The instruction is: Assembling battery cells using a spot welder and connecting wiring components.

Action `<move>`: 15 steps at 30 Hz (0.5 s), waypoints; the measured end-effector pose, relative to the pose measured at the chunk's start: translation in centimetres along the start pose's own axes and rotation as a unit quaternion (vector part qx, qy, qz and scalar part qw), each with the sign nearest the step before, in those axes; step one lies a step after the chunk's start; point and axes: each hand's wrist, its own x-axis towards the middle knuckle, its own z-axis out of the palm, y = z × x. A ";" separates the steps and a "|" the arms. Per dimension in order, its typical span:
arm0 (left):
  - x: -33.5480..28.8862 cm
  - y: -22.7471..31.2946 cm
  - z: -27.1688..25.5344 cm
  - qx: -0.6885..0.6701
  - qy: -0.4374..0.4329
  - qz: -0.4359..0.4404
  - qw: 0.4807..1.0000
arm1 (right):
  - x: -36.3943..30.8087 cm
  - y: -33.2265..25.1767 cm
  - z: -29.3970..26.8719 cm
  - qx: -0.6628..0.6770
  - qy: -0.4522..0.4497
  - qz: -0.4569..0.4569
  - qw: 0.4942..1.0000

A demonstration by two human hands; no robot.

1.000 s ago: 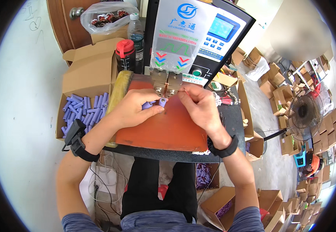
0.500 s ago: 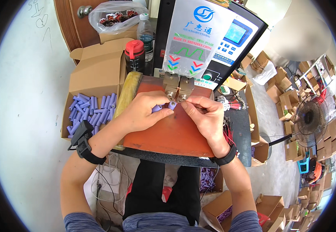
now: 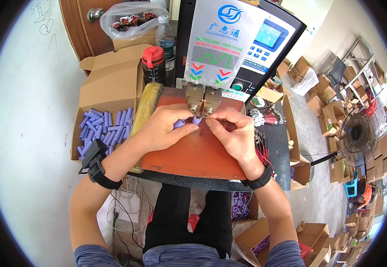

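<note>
A purple cylindrical battery cell (image 3: 196, 120) stands with its end just under the two metal electrode holders (image 3: 202, 103) of a spot welder (image 3: 242, 44). My left hand (image 3: 161, 127) is closed, thumb and fingers gripping this cell. Another purple cell (image 3: 179, 123) shows between the thumb and fingers of the same hand. Close by on the right, my right hand (image 3: 232, 130) pinches thumb and forefinger beside the electrode tips. What it holds there is too small to make out. Both hands are above an orange-brown mat (image 3: 189, 155).
An open cardboard box (image 3: 109, 93) of purple cells stands at left, beside a yellow wrapped roll (image 3: 148, 107). Behind are a red-lidded bottle (image 3: 153, 64) and a clear bottle (image 3: 165, 42). Red-wired leads (image 3: 267, 116) lie at right. A fan (image 3: 358, 131) stands on the floor.
The whole view has shifted slightly. Both hands keep nearly the same pose at the electrodes, with the cell still under them.
</note>
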 end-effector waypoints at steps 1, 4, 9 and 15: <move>0.0 0.0 0.0 0.001 0.002 0.003 1.000 | 0.0 0.0 0.1 0.001 0.003 -0.007 1.000; 0.0 0.1 0.0 -0.001 0.006 0.004 1.000 | 0.1 0.0 0.2 -0.005 0.007 -0.017 1.000; 0.0 -0.2 -0.1 0.006 -0.007 -0.001 1.000 | 0.0 -0.2 0.1 -0.040 0.005 -0.015 0.999; 0.0 -0.1 0.0 -0.008 0.000 0.000 1.000 | 0.0 -0.2 0.2 -0.042 0.014 -0.022 0.999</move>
